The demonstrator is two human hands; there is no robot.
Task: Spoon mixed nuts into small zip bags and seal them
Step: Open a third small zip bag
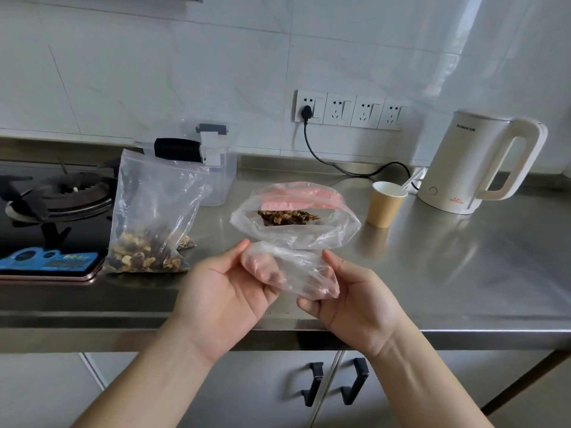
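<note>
— Stove first, far left: what sits there?
— Gas burner (58, 193) with black pan supports, set in a dark glass hob. A blue label (49, 259) lies on the glass at its near edge.

— And next to it?
— One clear zip bag (151, 217) stands upright on the steel counter (463, 273), just beside the hob. Mixed nuts (142, 256) fill its bottom; the upper part is empty plastic. Behind it is a clear plastic container (221, 177) with a black-handled tool (179, 149) lying across its top.

— Where are the hands?
— Both are raised above the counter's front edge. The left hand (222, 288) pinches a second, small zip bag (293, 223) between thumb and curled fingers. The right hand (349, 291) grips the same plastic from the other side, fingers curled under it.

— How does that bag sit?
— Its mouth is open and faces the camera, the pink zip strip (296, 196) at the far rim. A dark heap of nuts shows inside. The lower part is bunched up between the two hands.

— Further right?
— A brown paper cup (386, 208) with a white utensil (409, 182) leaning in it, then a cream electric kettle (475, 168). On the tiled wall a row of sockets (349, 109) holds one black plug, its cable (340, 168) trailing down toward the kettle. Two black cabinet handles (335, 381) show under the counter.
</note>
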